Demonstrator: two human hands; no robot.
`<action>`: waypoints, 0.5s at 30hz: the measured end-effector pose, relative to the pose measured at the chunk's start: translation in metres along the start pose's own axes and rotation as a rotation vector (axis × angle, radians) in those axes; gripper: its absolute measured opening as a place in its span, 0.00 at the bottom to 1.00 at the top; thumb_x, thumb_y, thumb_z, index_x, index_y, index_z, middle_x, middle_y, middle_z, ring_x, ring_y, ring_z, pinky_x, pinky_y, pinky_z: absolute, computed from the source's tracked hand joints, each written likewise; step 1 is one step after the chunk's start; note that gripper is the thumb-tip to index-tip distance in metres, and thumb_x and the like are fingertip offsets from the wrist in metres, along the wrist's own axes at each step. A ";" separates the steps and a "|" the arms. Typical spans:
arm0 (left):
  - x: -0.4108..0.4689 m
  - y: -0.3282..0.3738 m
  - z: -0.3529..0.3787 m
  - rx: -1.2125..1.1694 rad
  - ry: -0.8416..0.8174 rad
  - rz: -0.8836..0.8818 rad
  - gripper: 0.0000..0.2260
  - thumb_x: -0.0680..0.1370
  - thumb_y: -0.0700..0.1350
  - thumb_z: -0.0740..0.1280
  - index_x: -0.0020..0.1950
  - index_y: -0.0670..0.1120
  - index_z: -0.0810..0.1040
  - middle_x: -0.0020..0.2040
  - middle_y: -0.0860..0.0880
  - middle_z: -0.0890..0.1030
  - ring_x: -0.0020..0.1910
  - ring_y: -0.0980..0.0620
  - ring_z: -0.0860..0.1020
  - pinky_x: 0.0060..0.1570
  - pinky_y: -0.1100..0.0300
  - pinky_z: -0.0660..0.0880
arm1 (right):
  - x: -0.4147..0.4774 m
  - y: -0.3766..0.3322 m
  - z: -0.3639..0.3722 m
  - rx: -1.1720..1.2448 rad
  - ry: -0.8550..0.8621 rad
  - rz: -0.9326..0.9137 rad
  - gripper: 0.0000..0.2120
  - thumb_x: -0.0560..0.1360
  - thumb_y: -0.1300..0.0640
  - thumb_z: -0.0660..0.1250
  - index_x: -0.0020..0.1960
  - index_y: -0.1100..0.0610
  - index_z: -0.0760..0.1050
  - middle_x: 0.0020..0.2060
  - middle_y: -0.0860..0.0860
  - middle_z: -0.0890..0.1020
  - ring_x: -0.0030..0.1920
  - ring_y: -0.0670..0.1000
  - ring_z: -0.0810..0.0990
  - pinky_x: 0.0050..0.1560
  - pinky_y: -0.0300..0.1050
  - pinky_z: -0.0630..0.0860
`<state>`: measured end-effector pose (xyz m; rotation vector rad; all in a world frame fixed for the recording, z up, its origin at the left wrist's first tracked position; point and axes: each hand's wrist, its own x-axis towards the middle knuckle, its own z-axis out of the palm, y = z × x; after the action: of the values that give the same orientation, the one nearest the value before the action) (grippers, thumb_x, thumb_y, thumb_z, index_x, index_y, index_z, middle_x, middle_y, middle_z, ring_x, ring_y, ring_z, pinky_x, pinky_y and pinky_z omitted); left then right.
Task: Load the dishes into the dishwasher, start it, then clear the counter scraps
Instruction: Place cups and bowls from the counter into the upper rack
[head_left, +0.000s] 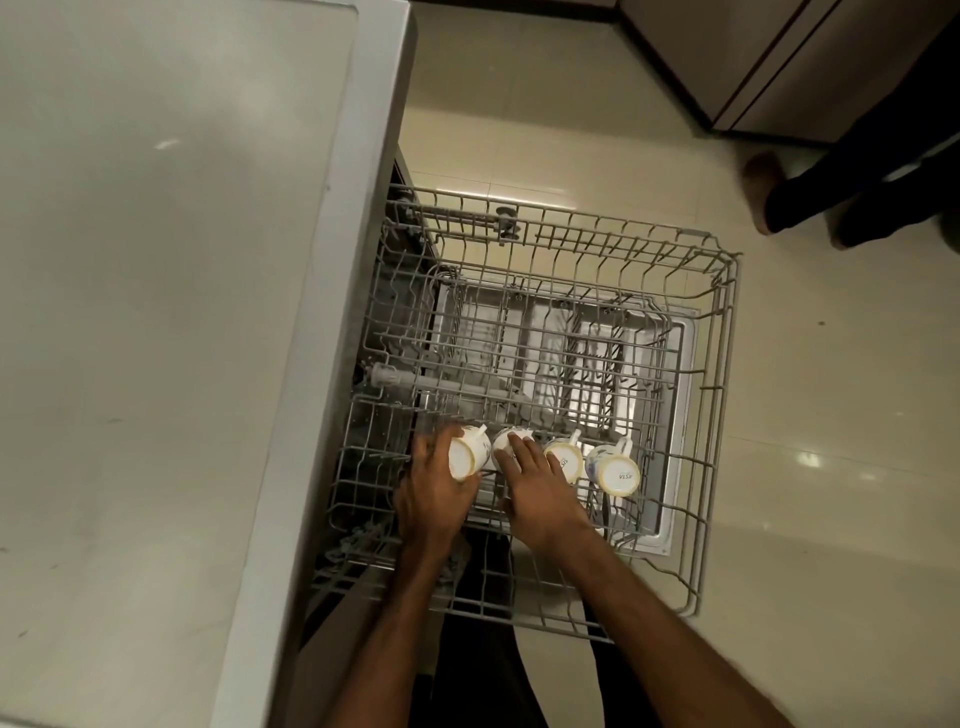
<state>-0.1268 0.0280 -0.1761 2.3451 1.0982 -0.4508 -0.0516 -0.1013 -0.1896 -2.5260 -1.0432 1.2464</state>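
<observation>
Curling fingers round the end mug (467, 457), your left hand (431, 499) grips it; your right hand (540, 493) lays straight fingers on the next mug (500, 440). Counter (156, 312) crowds 9 o'clock, third mug (565, 458) 3 o'clock.

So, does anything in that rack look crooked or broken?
Nothing stands out. Four mugs lean in a tidy row in the rack; the left hand grips the leftmost mug, and the right hand touches the next mug.

Grey coated-wire rack (722, 364), glossy glazed white ceramic cups (615, 470), polished floor tiles (831, 467), smooth pale countertop (156, 312).
</observation>
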 end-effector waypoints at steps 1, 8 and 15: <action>0.001 0.000 0.001 0.008 -0.005 0.008 0.30 0.70 0.53 0.76 0.69 0.57 0.69 0.68 0.50 0.70 0.56 0.46 0.79 0.45 0.53 0.77 | 0.000 0.000 0.000 0.002 -0.001 -0.002 0.37 0.79 0.58 0.65 0.81 0.55 0.48 0.80 0.56 0.44 0.80 0.57 0.43 0.78 0.56 0.44; 0.015 0.006 0.007 0.146 -0.045 0.057 0.29 0.72 0.50 0.75 0.70 0.57 0.67 0.67 0.50 0.69 0.60 0.48 0.77 0.49 0.54 0.76 | 0.000 0.002 0.001 -0.002 0.017 -0.005 0.36 0.79 0.57 0.65 0.81 0.55 0.49 0.81 0.55 0.46 0.80 0.57 0.44 0.78 0.56 0.45; 0.026 0.002 0.013 0.084 -0.051 0.014 0.30 0.72 0.55 0.75 0.71 0.57 0.67 0.66 0.49 0.71 0.58 0.47 0.78 0.48 0.53 0.75 | 0.003 0.006 0.004 -0.019 0.014 -0.006 0.37 0.78 0.57 0.66 0.81 0.54 0.49 0.81 0.54 0.46 0.80 0.57 0.45 0.78 0.56 0.44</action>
<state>-0.1101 0.0361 -0.1988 2.3983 1.0574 -0.5579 -0.0506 -0.1046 -0.1964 -2.5395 -1.0642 1.2209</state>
